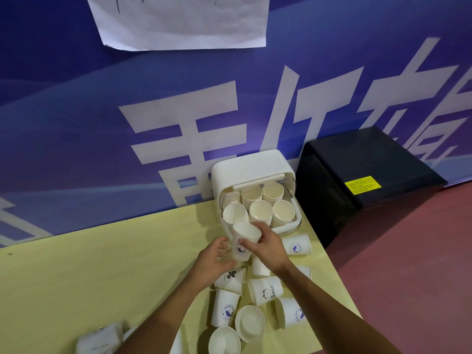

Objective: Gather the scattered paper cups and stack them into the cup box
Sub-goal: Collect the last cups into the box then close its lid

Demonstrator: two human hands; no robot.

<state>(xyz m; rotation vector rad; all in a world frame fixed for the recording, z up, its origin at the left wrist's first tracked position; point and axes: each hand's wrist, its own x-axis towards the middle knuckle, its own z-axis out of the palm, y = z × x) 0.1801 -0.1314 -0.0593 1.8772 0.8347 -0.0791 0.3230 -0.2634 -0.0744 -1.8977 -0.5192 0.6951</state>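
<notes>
A white cup box (251, 166) stands open at the table's far edge against the wall, with several stacks of paper cups (260, 209) inside. Just in front of it, my right hand (268, 246) grips a white paper cup (244, 238) with a blue logo, its mouth tilted toward the box. My left hand (212, 261) is beside that cup with fingers spread, touching its lower part. Several loose cups lie on the table under and behind my arms, among them a "Bear" cup (265, 290) and an upright cup (250, 323).
The yellow table (89, 277) ends at the right near the box. A black bin (362, 175) stands on the red floor beside it. The blue banner wall runs right behind the box. More cups lie blurred at the lower left (102, 339).
</notes>
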